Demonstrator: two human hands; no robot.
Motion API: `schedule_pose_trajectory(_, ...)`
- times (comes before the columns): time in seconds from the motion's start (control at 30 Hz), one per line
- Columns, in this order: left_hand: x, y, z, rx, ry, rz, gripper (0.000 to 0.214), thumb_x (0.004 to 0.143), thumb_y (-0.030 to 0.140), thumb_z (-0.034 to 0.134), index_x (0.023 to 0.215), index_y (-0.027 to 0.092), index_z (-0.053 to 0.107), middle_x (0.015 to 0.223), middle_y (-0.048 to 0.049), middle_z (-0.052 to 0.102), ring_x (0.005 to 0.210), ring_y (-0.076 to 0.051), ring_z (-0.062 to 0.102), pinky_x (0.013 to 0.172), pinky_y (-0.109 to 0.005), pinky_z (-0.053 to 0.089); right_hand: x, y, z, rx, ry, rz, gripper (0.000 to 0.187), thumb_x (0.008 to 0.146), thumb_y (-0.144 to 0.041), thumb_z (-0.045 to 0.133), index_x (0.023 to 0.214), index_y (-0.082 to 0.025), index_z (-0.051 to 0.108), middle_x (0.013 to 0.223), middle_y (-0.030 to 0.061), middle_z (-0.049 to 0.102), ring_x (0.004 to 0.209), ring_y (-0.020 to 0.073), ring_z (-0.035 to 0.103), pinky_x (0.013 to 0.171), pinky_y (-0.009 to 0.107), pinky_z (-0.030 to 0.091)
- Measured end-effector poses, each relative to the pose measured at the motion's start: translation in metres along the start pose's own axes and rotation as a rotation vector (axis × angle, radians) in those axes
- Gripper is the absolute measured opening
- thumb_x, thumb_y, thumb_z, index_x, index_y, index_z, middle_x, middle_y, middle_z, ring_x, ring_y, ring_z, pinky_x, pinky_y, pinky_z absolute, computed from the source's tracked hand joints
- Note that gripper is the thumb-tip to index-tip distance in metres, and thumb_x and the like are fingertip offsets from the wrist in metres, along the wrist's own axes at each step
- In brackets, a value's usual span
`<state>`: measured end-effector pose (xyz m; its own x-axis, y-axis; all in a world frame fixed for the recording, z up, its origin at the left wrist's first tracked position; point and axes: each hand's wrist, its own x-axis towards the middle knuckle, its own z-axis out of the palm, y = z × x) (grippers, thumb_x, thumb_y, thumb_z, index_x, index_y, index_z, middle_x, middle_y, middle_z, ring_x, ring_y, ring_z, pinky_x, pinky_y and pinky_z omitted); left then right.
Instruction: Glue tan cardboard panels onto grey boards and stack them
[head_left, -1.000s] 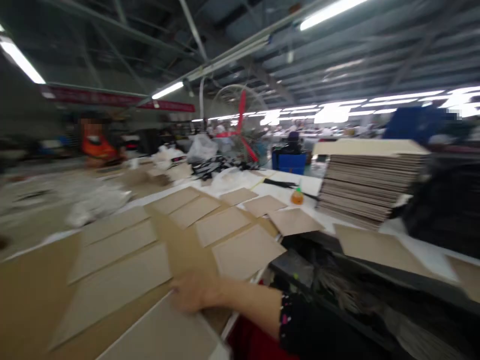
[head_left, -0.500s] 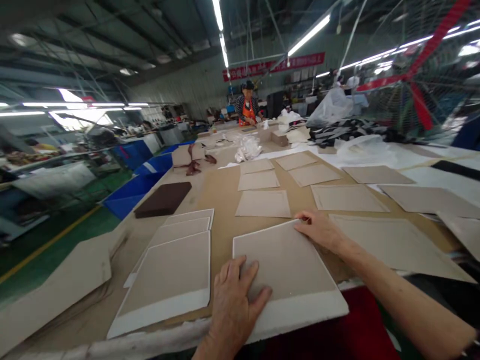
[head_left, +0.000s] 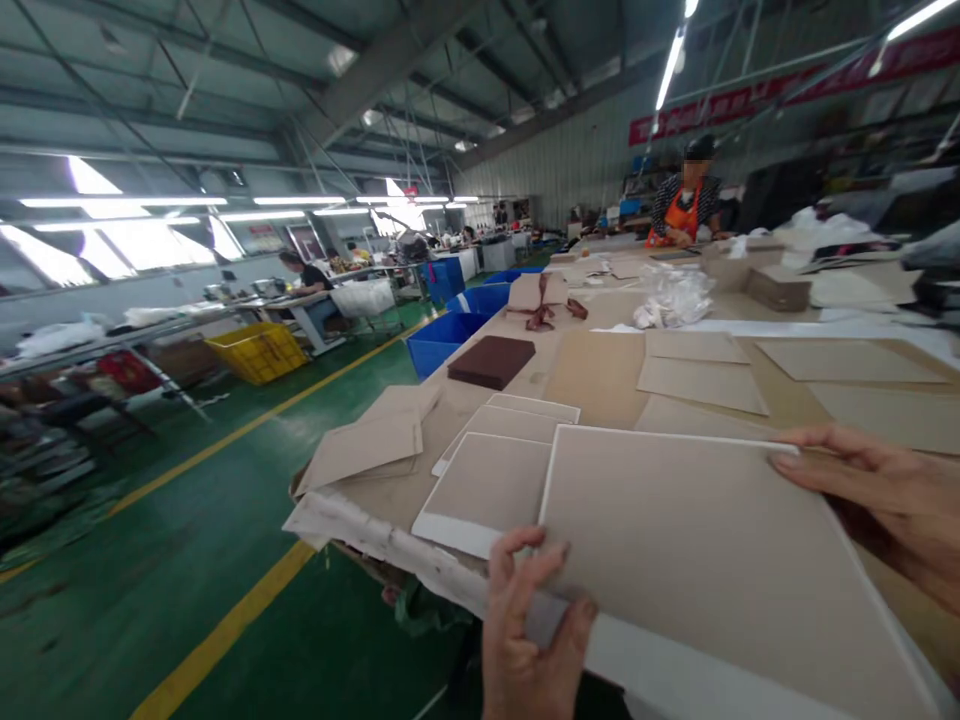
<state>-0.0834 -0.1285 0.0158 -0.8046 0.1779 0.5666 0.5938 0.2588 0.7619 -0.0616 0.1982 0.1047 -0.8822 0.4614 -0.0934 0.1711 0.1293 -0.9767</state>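
A large grey-brown board with white edges (head_left: 697,560) is lifted off the brown table (head_left: 592,370), tilted towards me. My left hand (head_left: 532,640) pinches its near left corner between thumb and fingers. My right hand (head_left: 885,500) grips its far right edge, fingers curled over the top. Just left of the lifted board, a stack of similar white-edged boards (head_left: 487,480) lies flat on the table.
Loose brown card pieces (head_left: 367,445) overhang the table's left corner. A dark maroon box (head_left: 491,360) and several flat card sheets (head_left: 701,380) lie further back. A person in an orange apron (head_left: 682,205) works at the far end. Blue bins (head_left: 442,340) stand on the green floor.
Both hands went from pressing the board flat on the table to gripping it and lifting it up. My view has swung left towards the aisle.
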Motion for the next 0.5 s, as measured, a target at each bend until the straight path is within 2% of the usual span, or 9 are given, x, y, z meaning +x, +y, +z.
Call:
schedule_pose_trajectory(0.03, 0.004, -0.007, -0.015, 0.021, 0.025, -0.086, 0.030, 0.083, 0.024, 0.068, 0.113, 0.028, 0.064, 0.129, -0.0091, 0.053, 0.116, -0.024, 0.057, 0.094, -0.040, 0.052, 0.004, -0.007, 0.022, 0.075, -0.079, 0.072, 0.027, 0.070, -0.050, 0.070, 0.085, -0.028, 0.063, 0.073, 0.0071, 0.070, 0.058, 0.0230, 0.066, 0.051, 0.035, 0.047)
schedule_pose_trajectory(0.1, 0.014, -0.023, -0.048, 0.075, 0.048, -0.230, 0.026, 0.079, 0.027, 0.071, 0.105, 0.025, 0.068, 0.125, -0.0087, 0.055, 0.114, -0.025, 0.058, 0.096, -0.042, 0.050, 0.014, -0.016, 0.068, 0.085, -0.213, 0.060, 0.031, 0.066, -0.045, 0.073, 0.084, -0.024, 0.059, 0.072, 0.0039, 0.067, 0.060, 0.0200, 0.063, 0.052, 0.031, 0.049)
schedule_pose_trajectory(0.2, 0.029, -0.048, -0.093, 0.151, 0.071, -0.364, 0.031, 0.073, 0.038, 0.074, 0.099, 0.022, 0.071, 0.121, -0.0091, 0.058, 0.113, -0.028, 0.059, 0.097, -0.045, 0.048, 0.035, -0.014, 0.130, -0.116, -0.365, -0.051, 0.022, 0.075, -0.038, 0.061, 0.084, -0.021, 0.052, 0.077, 0.0023, 0.066, 0.069, 0.0180, 0.064, 0.056, 0.028, 0.051)
schedule_pose_trajectory(0.27, 0.037, -0.065, -0.115, 0.203, 0.091, -0.398, 0.035, 0.071, 0.044, 0.074, 0.096, 0.020, 0.072, 0.119, -0.0094, 0.058, 0.111, -0.029, 0.059, 0.098, -0.047, 0.047, 0.049, -0.007, 0.162, -0.284, -0.398, -0.105, 0.013, 0.080, -0.031, 0.056, 0.084, -0.021, 0.050, 0.077, 0.0017, 0.065, 0.071, 0.0168, 0.064, 0.058, 0.027, 0.051)
schedule_pose_trajectory(0.37, 0.044, -0.089, -0.130, 0.295, 0.101, -0.423, 0.043, 0.067, 0.049, 0.073, 0.096, 0.018, 0.071, 0.116, -0.0109, 0.058, 0.111, -0.031, 0.058, 0.100, -0.050, 0.046, 0.062, 0.005, 0.191, -0.447, -0.392, -0.177, 0.008, 0.075, -0.020, 0.060, 0.077, -0.020, 0.052, 0.071, 0.0008, 0.062, 0.071, 0.0177, 0.062, 0.063, 0.028, 0.048)
schedule_pose_trajectory(0.43, 0.044, -0.100, -0.129, 0.367, 0.124, -0.424, 0.051, 0.066, 0.052, 0.072, 0.100, 0.016, 0.070, 0.119, -0.0134, 0.057, 0.114, -0.032, 0.057, 0.098, -0.052, 0.047, 0.065, 0.011, 0.197, -0.552, -0.371, -0.246, 0.011, 0.071, -0.015, 0.063, 0.071, -0.018, 0.053, 0.077, 0.0042, 0.063, 0.080, 0.0209, 0.061, 0.073, 0.032, 0.046)
schedule_pose_trajectory(0.5, 0.043, -0.107, -0.124, 0.427, 0.147, -0.391, 0.055, 0.068, 0.055, 0.069, 0.107, 0.015, 0.067, 0.123, -0.0153, 0.056, 0.118, -0.033, 0.055, 0.100, -0.053, 0.047, 0.066, 0.015, 0.195, -0.625, -0.347, -0.305, 0.008, 0.071, -0.014, 0.064, 0.075, -0.016, 0.057, 0.094, 0.0103, 0.064, 0.095, 0.0249, 0.059, 0.083, 0.035, 0.043)
